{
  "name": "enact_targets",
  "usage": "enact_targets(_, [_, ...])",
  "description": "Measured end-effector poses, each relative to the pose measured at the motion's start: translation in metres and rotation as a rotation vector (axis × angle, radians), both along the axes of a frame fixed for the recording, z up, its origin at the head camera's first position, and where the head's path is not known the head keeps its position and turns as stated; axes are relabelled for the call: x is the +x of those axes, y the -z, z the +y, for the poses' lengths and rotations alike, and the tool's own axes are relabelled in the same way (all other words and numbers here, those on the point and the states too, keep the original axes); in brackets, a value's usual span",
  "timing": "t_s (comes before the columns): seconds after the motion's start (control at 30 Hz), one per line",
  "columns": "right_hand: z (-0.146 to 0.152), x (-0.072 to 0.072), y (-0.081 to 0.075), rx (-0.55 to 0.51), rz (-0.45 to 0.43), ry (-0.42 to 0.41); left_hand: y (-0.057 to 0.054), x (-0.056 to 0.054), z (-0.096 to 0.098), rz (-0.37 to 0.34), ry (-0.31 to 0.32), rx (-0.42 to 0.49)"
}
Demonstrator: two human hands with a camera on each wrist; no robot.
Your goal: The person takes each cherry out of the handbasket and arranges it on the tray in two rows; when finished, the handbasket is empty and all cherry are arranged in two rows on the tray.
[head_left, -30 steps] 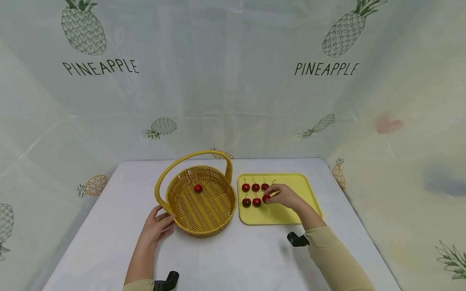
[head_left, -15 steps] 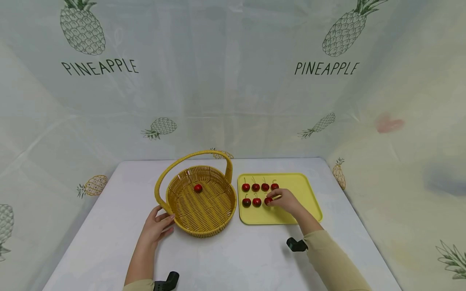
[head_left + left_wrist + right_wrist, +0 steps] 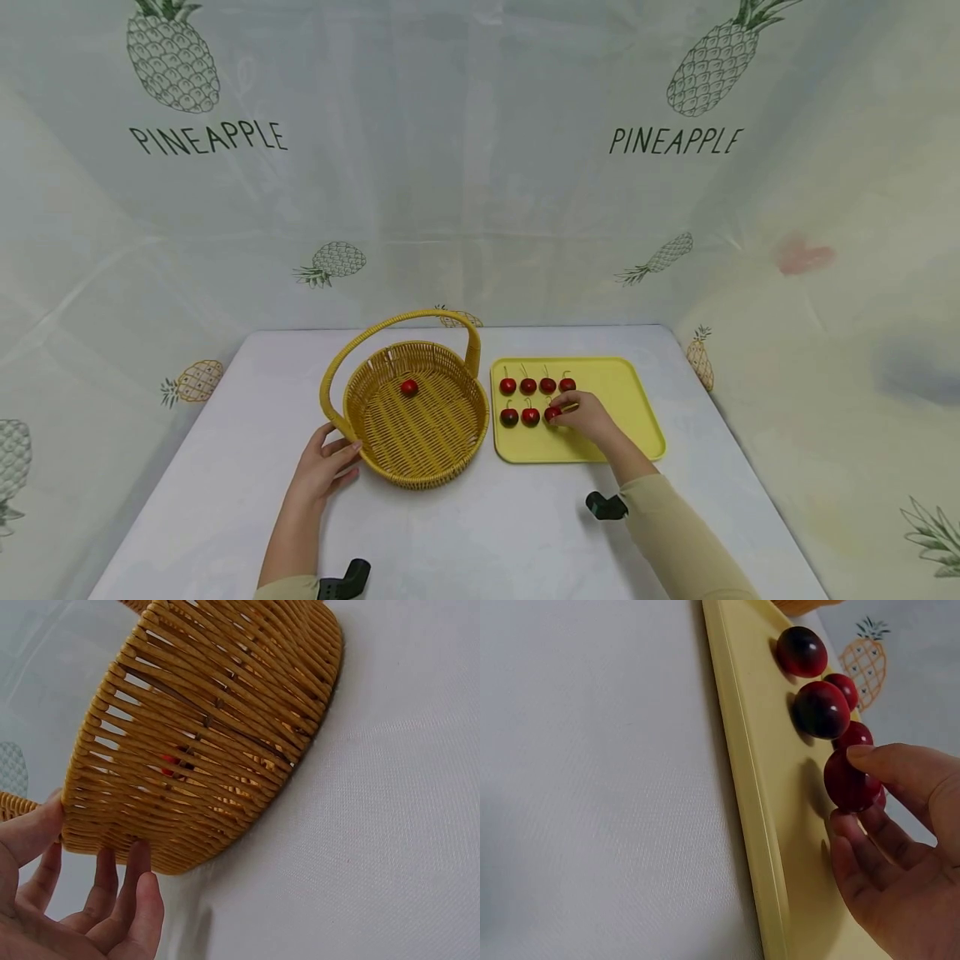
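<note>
My right hand pinches a dark red cherry between thumb and fingers, low over the yellow tray. It is the rightmost of the front row, beside two more cherries. Behind them, another row of red cherries with upright stems stands on the tray. To the left sits a round yellow wicker basket with a tall arched handle; one cherry lies inside it. My left hand holds the basket's near left rim by the handle base, its fingers against the woven outer wall.
Basket and tray stand side by side on a white table, with a narrow gap between them. A curtain with pineapple prints hangs behind and at the sides. The basket handle arches above the basket's opening.
My right hand has shifted slightly toward me with the pinched cherry, which is now a little further right. The far row's rightmost cherry has come into view. My left hand and the basket stay put.
</note>
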State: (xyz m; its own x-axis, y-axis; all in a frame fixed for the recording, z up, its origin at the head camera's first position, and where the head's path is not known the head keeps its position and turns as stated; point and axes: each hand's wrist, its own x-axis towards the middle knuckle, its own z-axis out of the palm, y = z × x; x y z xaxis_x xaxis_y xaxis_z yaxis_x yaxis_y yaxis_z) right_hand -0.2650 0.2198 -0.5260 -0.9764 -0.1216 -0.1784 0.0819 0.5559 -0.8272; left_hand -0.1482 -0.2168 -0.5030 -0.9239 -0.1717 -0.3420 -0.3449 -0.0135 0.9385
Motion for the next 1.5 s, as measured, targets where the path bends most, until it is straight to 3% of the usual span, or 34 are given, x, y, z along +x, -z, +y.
enact_targets(1.5, [-0.002,-0.0056,0.0092,0.057,0.005,0.012,0.0005,-0.0002,-0.0007,0.002,0.002,0.004])
